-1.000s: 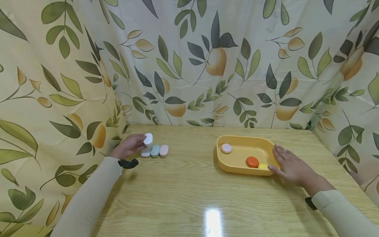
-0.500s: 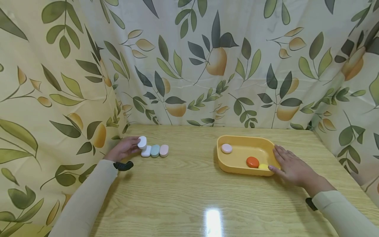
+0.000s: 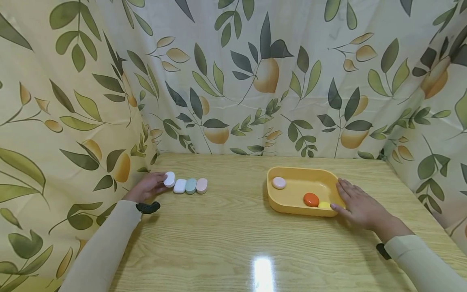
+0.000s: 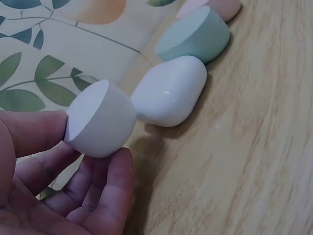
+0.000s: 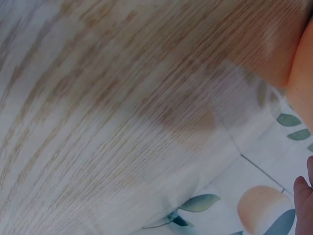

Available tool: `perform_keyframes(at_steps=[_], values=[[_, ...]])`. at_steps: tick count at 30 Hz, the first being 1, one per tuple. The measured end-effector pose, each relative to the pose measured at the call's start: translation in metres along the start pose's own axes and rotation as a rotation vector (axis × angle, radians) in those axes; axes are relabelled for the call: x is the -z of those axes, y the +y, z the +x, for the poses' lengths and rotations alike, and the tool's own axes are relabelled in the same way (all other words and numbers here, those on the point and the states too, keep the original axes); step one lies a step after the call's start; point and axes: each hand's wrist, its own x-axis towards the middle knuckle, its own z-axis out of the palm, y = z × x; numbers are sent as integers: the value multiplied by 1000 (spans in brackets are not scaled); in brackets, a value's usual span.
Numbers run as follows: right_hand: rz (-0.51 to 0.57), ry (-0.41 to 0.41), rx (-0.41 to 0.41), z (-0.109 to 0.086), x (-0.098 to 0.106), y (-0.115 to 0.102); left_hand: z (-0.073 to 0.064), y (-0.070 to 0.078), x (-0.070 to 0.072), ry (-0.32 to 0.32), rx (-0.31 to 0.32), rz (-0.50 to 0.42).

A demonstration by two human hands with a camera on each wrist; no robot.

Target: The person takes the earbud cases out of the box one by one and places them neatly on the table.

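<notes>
My left hand (image 3: 147, 186) pinches a small white soap-like piece (image 4: 110, 122) between thumb and fingertips; it has a flat face and a rounded back. Right beside it on the table begins a row: a glossy white rounded-square piece (image 4: 171, 90), a pale teal piece (image 3: 191, 186) and a pink piece (image 3: 202, 185). My right hand (image 3: 361, 207) lies with straight fingers against the right end of a yellow-orange tray (image 3: 295, 210). In the tray are a pale pink piece (image 3: 279, 183), an orange-red piece (image 3: 311, 199) and a yellow piece (image 3: 324, 205), partly hidden by the front wall.
The wood-grain table (image 3: 226, 243) runs back to a leaf-and-fruit patterned curtain (image 3: 240, 121), which also hangs along the left and right sides. A bright light reflection (image 3: 262, 273) shows near the table's front.
My left hand has moved left and down with the white piece, from above the row to its left end, uncovering the white rounded-square piece. The right hand and tray stay put.
</notes>
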Motion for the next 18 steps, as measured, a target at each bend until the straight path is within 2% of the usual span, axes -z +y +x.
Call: perform_keyframes(at_steps=[5, 11, 18], values=[[8, 10, -10, -1, 1, -1, 0, -2, 2, 21, 18, 44], [3, 0, -8, -1, 3, -2, 2, -4, 2, 84, 70, 78], [8, -12, -10, -2, 4, -3, 0, -3, 1, 104, 65, 206]])
